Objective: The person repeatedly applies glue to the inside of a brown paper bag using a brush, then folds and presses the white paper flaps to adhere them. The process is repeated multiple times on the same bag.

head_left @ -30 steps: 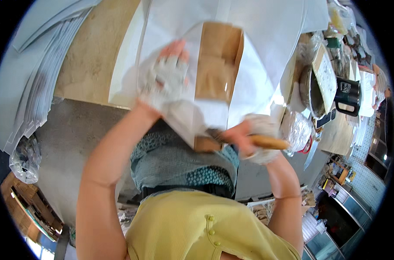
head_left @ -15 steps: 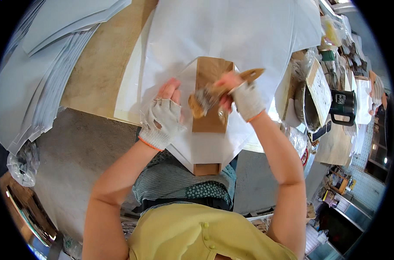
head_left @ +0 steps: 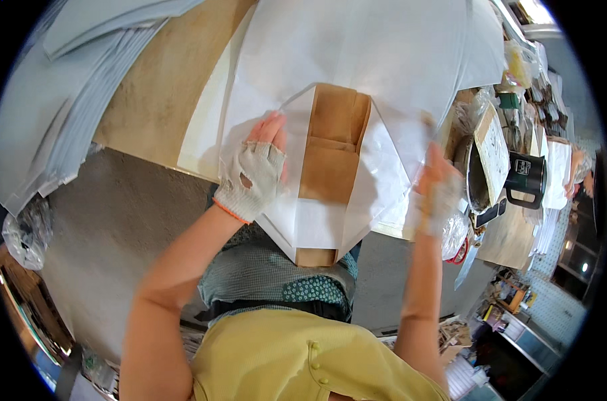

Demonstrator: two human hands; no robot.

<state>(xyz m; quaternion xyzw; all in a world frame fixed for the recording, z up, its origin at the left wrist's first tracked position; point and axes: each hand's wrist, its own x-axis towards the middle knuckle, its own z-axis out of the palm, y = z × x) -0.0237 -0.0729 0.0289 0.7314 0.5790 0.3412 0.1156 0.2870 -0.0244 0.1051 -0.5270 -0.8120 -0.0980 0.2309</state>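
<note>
A white paper bag lies on the stacked white sheets, its folded end spread out. Down its middle runs a brown paper strip with a crease across it. My left hand, in a fingerless knit glove with a hole in the back, rests flat on the left flap with fingers stretched out. To the right of the bag, my right hand is smeared by motion. Above its fingers shows the blurred brown handle of a brush; the bristles are hidden.
A metal pot with a white board over it stands right of my right hand, beside a black mug and a phone. Stacked white sheets hang over the table's left edge. Another person's hand shows at far right.
My right hand has swung right with the brush, off the brown strip and toward the pot. The strip now shows a crease and a darker upper part. My left hand stays on the flap.
</note>
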